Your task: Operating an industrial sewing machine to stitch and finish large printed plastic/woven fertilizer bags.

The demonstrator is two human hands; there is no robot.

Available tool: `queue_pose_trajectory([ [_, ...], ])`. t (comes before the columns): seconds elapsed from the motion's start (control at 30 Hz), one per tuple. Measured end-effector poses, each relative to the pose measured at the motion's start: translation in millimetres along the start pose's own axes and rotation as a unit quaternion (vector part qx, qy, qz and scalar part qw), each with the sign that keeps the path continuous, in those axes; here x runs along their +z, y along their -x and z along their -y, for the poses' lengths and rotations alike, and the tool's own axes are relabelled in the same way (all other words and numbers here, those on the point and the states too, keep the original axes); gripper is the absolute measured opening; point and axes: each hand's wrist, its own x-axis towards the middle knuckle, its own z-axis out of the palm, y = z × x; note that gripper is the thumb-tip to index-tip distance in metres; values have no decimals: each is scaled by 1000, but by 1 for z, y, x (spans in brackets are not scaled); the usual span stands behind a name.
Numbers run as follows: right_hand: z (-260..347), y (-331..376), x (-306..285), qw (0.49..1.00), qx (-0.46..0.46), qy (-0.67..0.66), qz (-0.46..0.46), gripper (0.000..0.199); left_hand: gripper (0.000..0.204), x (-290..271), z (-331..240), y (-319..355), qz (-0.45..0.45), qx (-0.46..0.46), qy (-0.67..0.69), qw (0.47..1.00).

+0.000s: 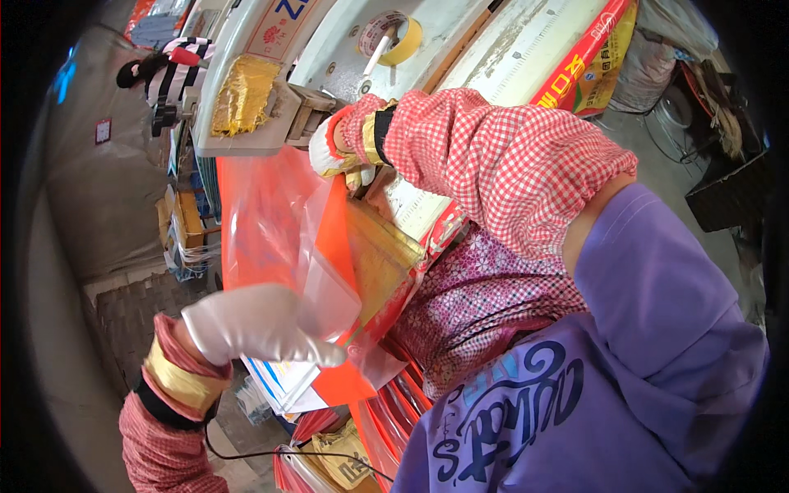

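A red-orange and clear plastic sheet (271,214) drapes from beneath the sewing machine head (246,123) toward me. My left hand (255,324), in a white glove, is at the sheet's lower end, with fingers together over its edge; the thumb is hidden. My right hand (333,152), gloved in white with an orange-red band, rests close to the machine head at the sheet's upper edge. Its fingers are bent and partly covered, so their grip does not show. A worn yellowish work surface (378,246) lies beside the sheet.
On the machine table are a yellow tape roll (408,45) and a white stick-like tool (378,53). A yellow woven patch (242,94) covers part of the machine head. Stacked red plastic pieces (394,407) lie below. Another person (177,74) is at the far left.
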Motion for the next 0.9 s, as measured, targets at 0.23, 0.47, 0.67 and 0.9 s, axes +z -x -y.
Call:
queue_pose_trajectory([
  [0.23,47,-35,-12,969,154,-57,185,26,20,77,-25,18,-50,130,-308,941],
  [0.47,181,36,-6,827,496,-141,-225,24,17,56,-93,-22,-195,373,-305,854],
  [0.67,189,33,13,809,560,-52,-173,30,25,51,-79,-11,-121,276,-322,898],
  [0.9,145,10,-5,862,484,-15,-152,26,19,22,-56,19,-72,96,-357,926],
])
